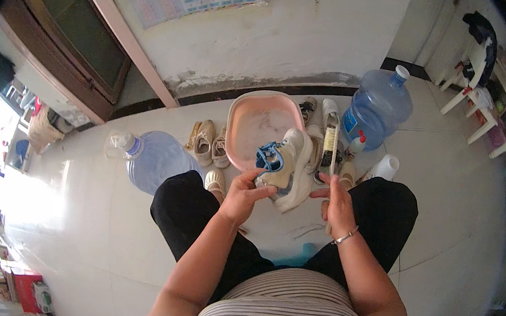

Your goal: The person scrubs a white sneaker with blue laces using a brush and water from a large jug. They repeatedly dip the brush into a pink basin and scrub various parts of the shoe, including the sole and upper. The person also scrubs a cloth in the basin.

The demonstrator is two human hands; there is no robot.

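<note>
My left hand (244, 195) grips a white sneaker (298, 173) with blue laces by its heel end, the sole turned to the right and the toe pointing away from me. The sneaker is held over the near right edge of a pink plastic basin (233, 126) containing cloudy liquid. To its right, my right hand (339, 205) holds a long-handled brush (330, 144) upright, its pale and dark bristles facing left. The brush and the sneaker are apart. Part of the brush handle is hidden by my hand.
Worn shoes (204, 142) stand left of the basin; more shoes (330, 113) stand at its right. A large clear water bottle (157, 159) lies at the left, a blue one (377, 107) at the right beside a red-capped bottle (356, 145) and a white container (383, 168). The wall (268, 40) rises behind.
</note>
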